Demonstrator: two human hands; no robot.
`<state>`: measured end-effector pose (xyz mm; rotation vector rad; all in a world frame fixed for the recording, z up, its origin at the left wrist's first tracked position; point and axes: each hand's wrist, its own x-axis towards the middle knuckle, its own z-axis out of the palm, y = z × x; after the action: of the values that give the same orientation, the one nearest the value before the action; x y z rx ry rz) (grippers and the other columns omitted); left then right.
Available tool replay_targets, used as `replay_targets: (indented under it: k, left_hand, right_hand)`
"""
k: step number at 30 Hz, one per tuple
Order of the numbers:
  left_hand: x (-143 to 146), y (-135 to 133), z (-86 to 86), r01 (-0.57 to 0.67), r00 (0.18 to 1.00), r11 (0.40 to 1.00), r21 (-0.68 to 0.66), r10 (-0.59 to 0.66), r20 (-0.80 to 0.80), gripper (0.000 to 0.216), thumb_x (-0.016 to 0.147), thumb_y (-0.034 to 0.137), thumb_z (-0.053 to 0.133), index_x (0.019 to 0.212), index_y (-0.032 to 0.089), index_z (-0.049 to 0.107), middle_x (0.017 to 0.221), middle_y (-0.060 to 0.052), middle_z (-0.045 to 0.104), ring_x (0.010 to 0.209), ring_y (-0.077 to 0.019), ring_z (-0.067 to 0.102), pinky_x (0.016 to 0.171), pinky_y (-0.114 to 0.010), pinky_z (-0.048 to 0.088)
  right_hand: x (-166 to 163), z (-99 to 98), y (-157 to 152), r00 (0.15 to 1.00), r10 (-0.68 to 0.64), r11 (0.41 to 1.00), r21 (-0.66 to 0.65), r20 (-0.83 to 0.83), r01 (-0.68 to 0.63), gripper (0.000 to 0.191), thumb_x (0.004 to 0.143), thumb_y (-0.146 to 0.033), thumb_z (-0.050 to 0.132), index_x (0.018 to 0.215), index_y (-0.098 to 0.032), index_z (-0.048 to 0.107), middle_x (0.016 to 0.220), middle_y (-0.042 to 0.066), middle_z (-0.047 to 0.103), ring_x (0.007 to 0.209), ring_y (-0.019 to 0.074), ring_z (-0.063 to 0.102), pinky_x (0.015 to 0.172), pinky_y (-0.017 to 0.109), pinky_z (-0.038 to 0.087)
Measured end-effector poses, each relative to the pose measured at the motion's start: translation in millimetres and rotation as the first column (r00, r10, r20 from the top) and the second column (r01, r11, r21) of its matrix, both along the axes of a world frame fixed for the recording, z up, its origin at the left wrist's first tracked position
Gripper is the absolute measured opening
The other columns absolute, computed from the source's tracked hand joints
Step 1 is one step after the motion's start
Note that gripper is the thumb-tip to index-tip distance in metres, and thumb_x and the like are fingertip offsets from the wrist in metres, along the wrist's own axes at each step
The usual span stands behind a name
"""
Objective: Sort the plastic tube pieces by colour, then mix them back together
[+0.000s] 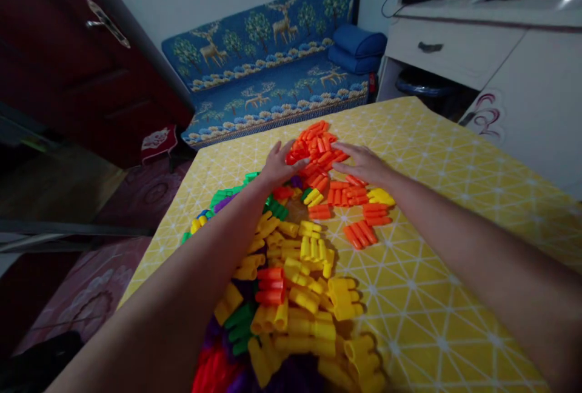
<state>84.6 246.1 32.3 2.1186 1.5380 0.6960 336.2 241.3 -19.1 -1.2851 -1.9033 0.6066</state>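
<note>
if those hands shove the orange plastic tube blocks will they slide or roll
The orange plastic tube blocks look hard and light, so probably slide on the smooth yellow patterned tablecloth. Loose rounded ones may roll; with both hands cupping the heap, it likely scatters.

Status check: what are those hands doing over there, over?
Left hand and right hand open, flanking the orange block pile. Yellow blocks heaped nearer. Nothing between.

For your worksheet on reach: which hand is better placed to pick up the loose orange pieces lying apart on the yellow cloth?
Probably the right hand. The loose orange pieces lie on its side, just nearer than its wrist; the left hand rests across the orange pile.
</note>
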Motion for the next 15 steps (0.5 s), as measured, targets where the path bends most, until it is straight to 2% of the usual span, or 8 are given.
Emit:
replay_targets:
  k: [1, 3, 5, 6, 8, 10, 12, 15]
  left_hand:
    - [1, 2, -3.9, 0.062, 0.998, 0.998, -0.034, -0.062, -0.003, 0.071, 0.08, 0.053, 0.066, 0.139, 0.019, 0.049, 0.146, -0.013, 0.046, 0.139, -0.0306, 0.038, 0.114, -0.046, 0.031]
    - [1, -6, -0.3, 0.217, 0.975, 0.972, -0.088, -0.22, -0.016, 0.058, 0.082, 0.054, 0.061, 0.13, 0.02, 0.06, 0.137, -0.01, 0.057, 0.13, -0.0274, 0.05, 0.111, -0.04, 0.035]
    - [-1, -21, 16.6, 0.374, 0.924, 0.91, -0.18, -0.383, -0.019, 0.045, 0.083, 0.055, 0.059, 0.111, 0.022, 0.072, 0.123, -0.007, 0.067, 0.119, -0.0258, 0.058, 0.106, -0.036, 0.041]
    - [-3, -28, 28.3, 0.431, 0.896, 0.865, -0.258, -0.445, 0.007, 0.042, 0.082, 0.055, 0.06, 0.103, 0.023, 0.075, 0.115, -0.005, 0.071, 0.112, -0.0249, 0.062, 0.102, -0.035, 0.044]
    - [-9, -35, 52.4, 0.477, 0.859, 0.765, -0.432, -0.509, 0.048, 0.038, 0.075, 0.056, 0.066, 0.091, 0.023, 0.078, 0.097, -0.002, 0.076, 0.098, -0.025, 0.067, 0.09, -0.034, 0.051]
    - [-13, -28, 70.4, 0.459, 0.856, 0.72, -0.52, -0.515, 0.042, 0.036, 0.07, 0.055, 0.071, 0.084, 0.022, 0.078, 0.088, -0.002, 0.077, 0.09, -0.025, 0.068, 0.085, -0.034, 0.052]
    - [-12, -7, 75.8, 0.402, 0.891, 0.763, -0.506, -0.454, 0.024, 0.035, 0.069, 0.052, 0.072, 0.08, 0.02, 0.077, 0.084, -0.005, 0.076, 0.088, -0.0246, 0.069, 0.084, -0.035, 0.052]
    - [-1, 36, 58.7, 0.187, 0.982, 0.949, -0.254, -0.179, 0.052, 0.04, 0.077, 0.052, 0.062, 0.084, 0.015, 0.075, 0.088, -0.011, 0.075, 0.088, -0.0243, 0.069, 0.083, -0.038, 0.052]
  right_hand:
    - [-1, 1.0, -3, 0.997, 0.039, 0.999, -0.026, -0.067, -0.041, 0.057, 0.076, -0.058, 0.068, 0.124, -0.027, 0.064, 0.136, 0.004, 0.058, 0.131, 0.0283, 0.048, 0.115, 0.049, 0.028]
    - [-2, 4.0, -12, 0.955, 0.089, 0.982, -0.137, -0.282, -0.132, 0.051, 0.076, -0.065, 0.064, 0.104, -0.023, 0.074, 0.117, 0.006, 0.069, 0.115, 0.0272, 0.061, 0.105, 0.045, 0.042]
    - [-3, 7.2, -20, 0.873, 0.06, 0.942, -0.261, -0.484, -0.21, 0.054, 0.076, -0.069, 0.061, 0.081, -0.018, 0.076, 0.09, 0.009, 0.075, 0.087, 0.0238, 0.07, 0.085, 0.037, 0.054]
    - [-3, 8.5, -23, 0.835, 0.026, 0.928, -0.297, -0.549, -0.224, 0.056, 0.075, -0.07, 0.061, 0.071, -0.016, 0.074, 0.078, 0.009, 0.074, 0.074, 0.0214, 0.07, 0.074, 0.034, 0.056]
    - [-5, 10.1, -24, 0.784, -0.054, 0.938, -0.3, -0.618, -0.172, 0.055, 0.072, -0.069, 0.066, 0.058, -0.016, 0.066, 0.062, 0.008, 0.069, 0.054, 0.0158, 0.063, 0.057, 0.027, 0.052]
    - [-5, 10.3, -21, 0.741, -0.157, 0.966, -0.258, -0.653, -0.022, 0.056, 0.07, -0.068, 0.068, 0.051, -0.017, 0.059, 0.052, 0.004, 0.062, 0.043, 0.0105, 0.054, 0.045, 0.023, 0.044]
    - [-4, 9.4, -16, 0.698, -0.251, 0.966, -0.215, -0.671, 0.141, 0.057, 0.072, -0.069, 0.066, 0.049, -0.018, 0.053, 0.048, 0.001, 0.057, 0.039, 0.0075, 0.047, 0.04, 0.02, 0.037]
    - [-2, 7.0, -11, 0.696, -0.293, 0.956, -0.183, -0.656, 0.23, 0.058, 0.074, -0.071, 0.062, 0.051, -0.018, 0.052, 0.048, 0.0, 0.055, 0.04, 0.0069, 0.046, 0.04, 0.019, 0.035]
